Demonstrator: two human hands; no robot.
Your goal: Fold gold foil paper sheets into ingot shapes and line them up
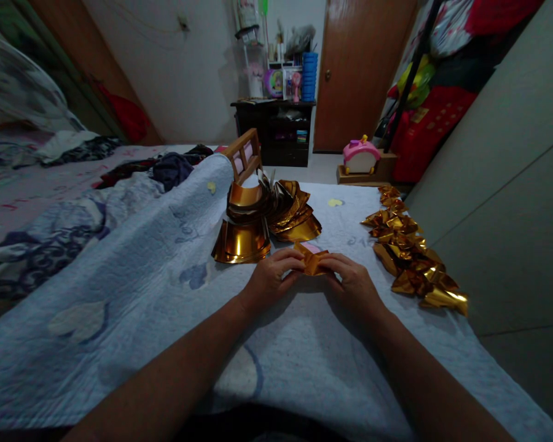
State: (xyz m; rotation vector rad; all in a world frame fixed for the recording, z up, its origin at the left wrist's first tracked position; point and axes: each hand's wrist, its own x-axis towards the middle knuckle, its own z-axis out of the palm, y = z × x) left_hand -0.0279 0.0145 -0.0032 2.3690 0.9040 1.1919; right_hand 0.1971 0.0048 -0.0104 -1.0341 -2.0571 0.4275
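Between my two hands is a small sheet of gold foil paper [311, 263], partly folded, with a pale pinkish patch at its top. My left hand [273, 274] pinches its left end and my right hand [351, 280] pinches the right end. Just beyond my left hand lie fanned stacks of curved gold foil sheets [242, 239], with another fanned stack [299, 215] beside them. Over to the right, a row of folded gold foil pieces [408, 258] runs along the edge of the bed. My fingertips hide parts of the held sheet.
A pale blue quilt [166, 344] with heart shapes covers the surface. Behind the stacks stands a small wooden chair [245, 153]. A pink toy case [361, 156], a dark cabinet [276, 132] and a wooden door [357, 73] are farther back. A pale panel [502, 202] borders the right side.
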